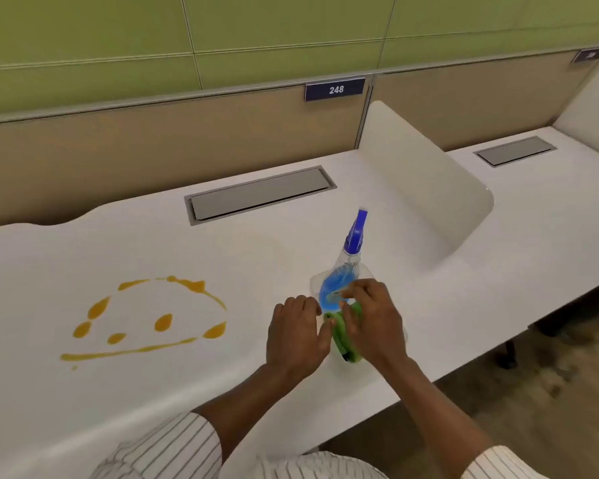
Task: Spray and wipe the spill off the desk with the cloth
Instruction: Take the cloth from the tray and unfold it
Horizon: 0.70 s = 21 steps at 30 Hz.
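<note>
Both hands meet at the cloth (346, 340) right of centre: left hand (298, 335) open beside it, right hand (374, 323) loosely on it, touching the bottle (343, 274). The spill (146, 319) lies leftward on the desk (83, 409), nearer the left hand.

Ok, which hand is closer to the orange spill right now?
Left. The left hand sits just right of the spill, not touching it; the right hand is farther right, over the green cloth by the spray bottle.
</note>
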Motion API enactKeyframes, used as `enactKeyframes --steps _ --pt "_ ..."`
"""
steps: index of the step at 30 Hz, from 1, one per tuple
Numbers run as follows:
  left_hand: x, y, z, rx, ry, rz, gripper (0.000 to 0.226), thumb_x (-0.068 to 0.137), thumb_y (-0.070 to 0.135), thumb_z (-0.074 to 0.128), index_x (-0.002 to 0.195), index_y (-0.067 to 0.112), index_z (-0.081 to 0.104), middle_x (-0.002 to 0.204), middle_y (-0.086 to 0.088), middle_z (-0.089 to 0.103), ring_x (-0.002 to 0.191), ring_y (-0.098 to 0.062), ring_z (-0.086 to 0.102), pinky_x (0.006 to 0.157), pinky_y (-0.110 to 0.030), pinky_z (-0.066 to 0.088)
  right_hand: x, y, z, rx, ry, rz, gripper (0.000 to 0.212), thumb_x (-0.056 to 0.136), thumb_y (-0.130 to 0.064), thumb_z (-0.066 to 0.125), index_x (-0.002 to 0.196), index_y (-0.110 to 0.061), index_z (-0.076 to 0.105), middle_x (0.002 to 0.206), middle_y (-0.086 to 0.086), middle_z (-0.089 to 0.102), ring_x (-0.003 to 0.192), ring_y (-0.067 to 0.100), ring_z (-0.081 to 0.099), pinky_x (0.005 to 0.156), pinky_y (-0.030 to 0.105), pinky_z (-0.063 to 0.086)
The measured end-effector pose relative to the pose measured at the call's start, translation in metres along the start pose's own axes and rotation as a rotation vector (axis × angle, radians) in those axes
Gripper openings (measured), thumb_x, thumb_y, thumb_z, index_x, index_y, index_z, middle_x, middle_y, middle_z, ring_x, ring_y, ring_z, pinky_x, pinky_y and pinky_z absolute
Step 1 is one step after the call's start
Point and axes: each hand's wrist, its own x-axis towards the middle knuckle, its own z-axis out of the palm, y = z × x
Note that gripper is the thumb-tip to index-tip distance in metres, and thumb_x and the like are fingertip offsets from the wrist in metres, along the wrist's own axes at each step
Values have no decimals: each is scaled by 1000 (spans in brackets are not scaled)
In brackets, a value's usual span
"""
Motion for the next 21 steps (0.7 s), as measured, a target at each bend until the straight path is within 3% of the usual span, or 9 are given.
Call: enactKeyframes --steps 3,10,15,19,21 --pt "8 12 11 61 -54 -52 47 103 62 46 124 23 60 115 5 68 102 -15 60 94 -30 46 15 28 -12 -126 -19 6 14 90 -19 75 104 -14 76 108 2 72 97 19 69 67 31 62" --pt "19 25 27 83 -114 -179 51 98 72 48 116 25 57 105 8 70 91 -14 65 84 -31 55 33 65 -15 -430 -265 -46 25 93 -30 66 117 -25 74 110 -11 76 101 15 59 62 30 56" --pt "23 28 37 158 -212 -247 47 101 62 55 128 23 51 107 1 72 88 -19 67 78 -34 56 37 68 -12 -557 -454 -149 31 87 -30 69 117 -19 69 107 -3 75 101 21 57 65 33 51" --pt "30 33 34 139 -195 -299 32 100 51 63 115 22 58 103 2 70 82 -17 56 71 -31 43 39 68 -8 -598 -502 -161 36 75 -28 87 104 -15 70 92 3 71 90 24 60 56 31 40" --pt "34 34 35 93 -182 -350 31 97 50 68 110 22 65 98 4 69 81 -15 55 71 -31 47 40 67 -9 -567 -466 -151 32 76 -27 87 101 -16 71 87 3 69 86 23 59 55 29 33"
